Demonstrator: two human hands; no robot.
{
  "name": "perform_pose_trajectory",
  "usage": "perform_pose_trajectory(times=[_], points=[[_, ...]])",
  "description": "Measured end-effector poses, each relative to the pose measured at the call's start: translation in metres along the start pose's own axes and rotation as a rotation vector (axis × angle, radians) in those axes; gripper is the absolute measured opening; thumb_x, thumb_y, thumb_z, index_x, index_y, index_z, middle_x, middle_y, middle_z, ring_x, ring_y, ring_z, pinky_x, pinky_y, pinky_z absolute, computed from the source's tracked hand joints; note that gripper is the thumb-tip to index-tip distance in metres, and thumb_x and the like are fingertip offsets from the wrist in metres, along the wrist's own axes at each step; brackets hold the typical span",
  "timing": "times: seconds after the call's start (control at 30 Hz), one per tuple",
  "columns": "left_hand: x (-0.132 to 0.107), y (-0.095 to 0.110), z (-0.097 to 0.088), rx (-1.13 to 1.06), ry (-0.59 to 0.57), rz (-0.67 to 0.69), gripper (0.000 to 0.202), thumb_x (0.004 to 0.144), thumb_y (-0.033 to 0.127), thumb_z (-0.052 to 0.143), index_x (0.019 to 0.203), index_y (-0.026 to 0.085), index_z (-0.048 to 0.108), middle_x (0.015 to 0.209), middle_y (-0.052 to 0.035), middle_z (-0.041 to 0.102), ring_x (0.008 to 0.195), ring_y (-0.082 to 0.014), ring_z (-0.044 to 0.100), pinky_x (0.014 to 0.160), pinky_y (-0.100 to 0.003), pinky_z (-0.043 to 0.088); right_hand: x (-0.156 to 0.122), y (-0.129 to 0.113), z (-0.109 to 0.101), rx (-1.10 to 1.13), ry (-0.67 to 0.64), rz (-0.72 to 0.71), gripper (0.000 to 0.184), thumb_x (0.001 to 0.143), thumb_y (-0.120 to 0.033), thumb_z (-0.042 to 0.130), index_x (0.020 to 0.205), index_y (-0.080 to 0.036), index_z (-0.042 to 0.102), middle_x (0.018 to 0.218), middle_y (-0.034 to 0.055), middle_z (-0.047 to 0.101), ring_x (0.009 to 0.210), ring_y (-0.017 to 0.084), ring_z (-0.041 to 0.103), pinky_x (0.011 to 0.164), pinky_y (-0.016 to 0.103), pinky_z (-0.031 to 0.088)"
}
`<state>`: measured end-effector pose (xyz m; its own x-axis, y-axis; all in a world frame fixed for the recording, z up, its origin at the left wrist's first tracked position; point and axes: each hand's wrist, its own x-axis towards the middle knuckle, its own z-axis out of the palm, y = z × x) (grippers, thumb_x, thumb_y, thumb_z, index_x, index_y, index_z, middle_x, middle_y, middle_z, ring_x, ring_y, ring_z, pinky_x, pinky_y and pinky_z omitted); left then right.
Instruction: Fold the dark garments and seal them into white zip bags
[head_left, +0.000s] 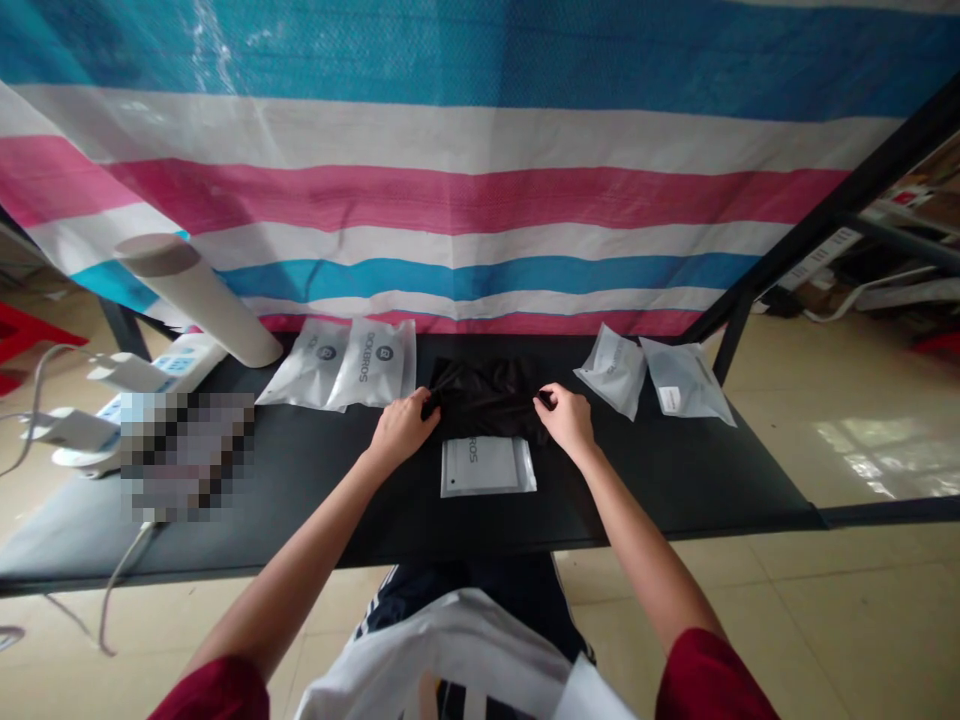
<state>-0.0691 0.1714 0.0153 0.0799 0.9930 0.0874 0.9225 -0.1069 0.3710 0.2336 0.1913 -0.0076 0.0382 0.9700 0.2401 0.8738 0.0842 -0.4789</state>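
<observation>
A dark, crumpled piece of cloth (491, 395) is stretched out on the black table. Pinched at its left edge is my left hand (403, 432), fingers closed on the fabric. My right hand (568, 418) grips the right edge in the same way. The cloth's exact kind cannot be made out. Just below it, nearer to me, lies a flat frosted plastic bag (489, 468) with dark lettering, its far part covered by the cloth.
Frosted bags (375, 362) lie at the back left, and others (613, 370) at the back right. A pale bottle (206, 305), a power strip (169, 385) with plugged chargers, and a blurred-out object (187, 455) stand left. A striped sheet (465, 190) hangs behind the black table (660, 480).
</observation>
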Motion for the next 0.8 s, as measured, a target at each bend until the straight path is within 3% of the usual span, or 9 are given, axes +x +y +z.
perform_pose_trajectory(times=[0.1,0.2,0.33,0.57,0.8], points=[[0.014,0.0,-0.005,0.03,-0.027,0.054,0.032,0.084,0.038,0.06,0.11,0.019,0.057,0.09,-0.0083,0.069,0.084,-0.0268,0.068,0.072,-0.033,0.048,0.015,0.004,-0.005,-0.039,-0.052,0.041,0.026,0.081,-0.041,0.068,0.098,-0.022,0.07,0.086,0.0054,0.075,0.084,0.024,0.071,0.076,0.031,0.051],[0.031,-0.002,-0.007,0.03,-0.025,0.053,0.047,0.084,0.043,0.061,0.121,0.016,0.052,0.106,-0.0134,0.068,0.094,-0.029,0.068,0.079,-0.036,0.05,0.036,0.009,-0.008,0.013,-0.149,0.086,0.045,0.072,-0.043,0.078,0.108,-0.018,0.068,0.094,0.008,0.075,0.091,0.025,0.071,0.081,0.034,0.052],[0.04,-0.004,0.0,0.106,-0.057,0.032,0.054,0.085,0.044,0.06,0.128,0.013,0.048,0.113,-0.017,0.067,0.105,-0.0308,0.066,0.087,-0.037,0.049,0.052,0.011,-0.001,0.101,-0.25,0.114,0.063,0.061,-0.032,0.086,0.118,-0.016,0.065,0.1,0.008,0.075,0.09,0.024,0.072,0.081,0.033,0.054],[0.032,-0.013,0.013,-0.01,-0.032,-0.002,0.053,0.084,0.044,0.063,0.127,0.015,0.051,0.101,-0.0129,0.071,0.095,-0.0286,0.069,0.08,-0.036,0.051,0.051,0.01,0.018,0.265,-0.28,0.128,0.052,0.062,-0.016,0.081,0.113,-0.016,0.068,0.093,0.0074,0.076,0.089,0.023,0.073,0.081,0.033,0.055],[0.025,-0.012,0.014,-0.232,-0.067,-0.052,0.043,0.078,0.039,0.068,0.112,0.015,0.059,0.091,-0.0097,0.069,0.083,-0.0258,0.067,0.074,-0.035,0.05,0.046,0.021,0.02,0.409,-0.217,0.117,0.045,0.063,-0.011,0.073,0.107,-0.013,0.07,0.09,0.0088,0.076,0.079,0.02,0.071,0.073,0.03,0.055]])
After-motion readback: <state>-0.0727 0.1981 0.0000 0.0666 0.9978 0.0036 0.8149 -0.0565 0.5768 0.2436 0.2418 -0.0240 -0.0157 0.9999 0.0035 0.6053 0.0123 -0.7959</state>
